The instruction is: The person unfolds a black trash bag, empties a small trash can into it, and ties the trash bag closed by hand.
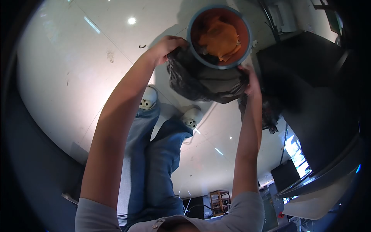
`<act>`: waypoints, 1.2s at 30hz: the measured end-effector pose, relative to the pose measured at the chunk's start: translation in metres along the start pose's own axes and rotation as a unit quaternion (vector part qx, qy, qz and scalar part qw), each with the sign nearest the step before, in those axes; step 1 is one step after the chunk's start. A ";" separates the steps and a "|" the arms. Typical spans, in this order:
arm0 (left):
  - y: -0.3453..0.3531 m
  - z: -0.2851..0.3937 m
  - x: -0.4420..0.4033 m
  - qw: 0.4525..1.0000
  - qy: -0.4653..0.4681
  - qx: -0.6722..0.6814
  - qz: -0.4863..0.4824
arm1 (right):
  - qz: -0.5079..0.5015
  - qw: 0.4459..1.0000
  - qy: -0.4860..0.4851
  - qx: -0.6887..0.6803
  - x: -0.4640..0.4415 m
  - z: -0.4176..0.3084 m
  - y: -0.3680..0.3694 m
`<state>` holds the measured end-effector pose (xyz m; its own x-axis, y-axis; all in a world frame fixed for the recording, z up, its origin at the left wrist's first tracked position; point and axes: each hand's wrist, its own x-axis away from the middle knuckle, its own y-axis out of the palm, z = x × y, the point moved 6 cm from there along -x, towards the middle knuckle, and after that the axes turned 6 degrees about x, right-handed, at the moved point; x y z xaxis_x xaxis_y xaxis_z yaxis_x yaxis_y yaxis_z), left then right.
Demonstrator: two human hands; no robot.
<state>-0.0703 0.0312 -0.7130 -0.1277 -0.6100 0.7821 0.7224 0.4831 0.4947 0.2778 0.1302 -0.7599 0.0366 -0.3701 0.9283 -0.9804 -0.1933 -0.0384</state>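
A bucket-like bin with a blue-grey rim [188, 27] and reddish inner wall stands at the top of the view. Inside lies a crumpled orange piece [220, 38], cloth or paper, with darker bits beside it. A black plastic bag [205, 83] hangs open along the bin's near side. My left hand [168, 48] pinches the bag's edge left of the rim. On the other side, my right hand [252, 82] is closed on the bag just below the rim, its fingers partly hidden. The bag's far edge is hidden by the bin.
My feet in white slippers [191, 116] stand on the pale tiled floor [77, 58] just short of the bag. Another dark plastic bag [270, 114] sits behind my right forearm. Large black furniture [305, 65] fills the right side. A wooden rack [220, 201] appears at the bottom.
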 end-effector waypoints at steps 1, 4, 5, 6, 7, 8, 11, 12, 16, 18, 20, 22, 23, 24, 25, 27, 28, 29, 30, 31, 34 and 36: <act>0.008 0.007 -0.002 1.000 0.005 -0.001 -0.002 | 0.050 0.999 -0.008 0.011 0.015 -0.028 0.010; 0.013 0.023 -0.011 0.997 0.048 -0.049 0.046 | 0.153 0.967 -0.124 0.159 0.039 -0.096 0.039; 0.011 0.022 -0.019 0.997 0.048 -0.049 0.046 | 0.166 0.944 -0.165 0.233 0.038 -0.109 0.047; 0.007 0.026 -0.025 0.984 0.078 -0.139 0.084 | 0.167 0.944 -0.164 0.233 0.031 -0.111 0.051; 0.003 0.029 -0.027 0.960 0.105 -0.228 0.121 | 0.178 0.915 -0.211 0.296 0.026 -0.117 0.055; 0.003 0.026 -0.027 0.961 0.101 -0.228 0.120 | 0.188 0.879 -0.255 0.357 0.025 -0.120 0.059; -0.002 0.025 -0.014 0.898 0.119 -0.377 0.192 | 0.181 0.850 -0.221 0.442 0.027 -0.111 0.060; -0.004 0.021 -0.006 0.867 0.135 -0.439 0.195 | 0.165 0.830 -0.255 0.468 0.023 -0.102 0.055; -0.005 0.007 0.044 0.845 0.155 -0.476 0.189 | 0.096 0.842 -0.237 0.475 0.053 -0.059 0.052; 0.010 0.007 0.084 0.814 0.142 -0.529 0.193 | 0.087 0.840 -0.183 0.504 0.107 -0.052 0.068; 0.020 0.008 0.118 0.795 0.160 -0.556 0.180 | 0.111 0.788 -0.265 0.544 0.144 -0.046 0.072; 0.028 0.010 0.157 0.757 0.204 -0.596 0.172 | 0.134 0.780 -0.331 0.514 0.195 -0.044 0.079; 0.031 0.011 0.177 0.738 0.230 -0.610 0.174 | 0.153 0.785 -0.341 0.494 0.219 -0.043 0.081; 0.036 0.015 0.199 0.726 0.244 -0.615 0.188 | 0.174 0.761 -0.377 0.498 0.244 -0.044 0.087; 0.042 0.022 0.223 0.730 0.245 -0.605 0.201 | 0.171 0.771 -0.374 0.486 0.269 -0.047 0.094; 0.049 0.042 0.266 0.739 0.217 -0.593 0.233 | 0.151 0.800 -0.386 0.433 0.322 -0.056 0.110; 0.055 0.052 0.286 0.733 0.226 -0.595 0.240 | 0.150 0.799 -0.397 0.427 0.346 -0.062 0.116; 0.059 0.066 0.306 0.718 0.252 -0.592 0.267 | 0.102 0.797 -0.437 0.403 0.368 -0.070 0.127; 0.061 0.078 0.326 0.702 0.275 -0.589 0.291 | 0.055 0.794 -0.473 0.378 0.389 -0.075 0.138; 0.062 0.088 0.342 0.694 0.283 -0.592 0.295 | 0.054 0.792 -0.482 0.370 0.406 -0.082 0.144; 0.082 0.123 0.389 0.658 0.376 -0.583 0.293 | 0.078 0.773 -0.479 0.409 0.450 -0.107 0.163; 0.084 0.137 0.410 0.657 0.363 -0.580 0.316 | 0.078 0.758 -0.498 0.414 0.465 -0.114 0.175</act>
<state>-0.1557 -0.0926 -0.2987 0.5005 -0.8602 0.0977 0.5615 0.2368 -0.7929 0.1015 0.0280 -0.2927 0.4653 -0.8696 0.1655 -0.5453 -0.4288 -0.7202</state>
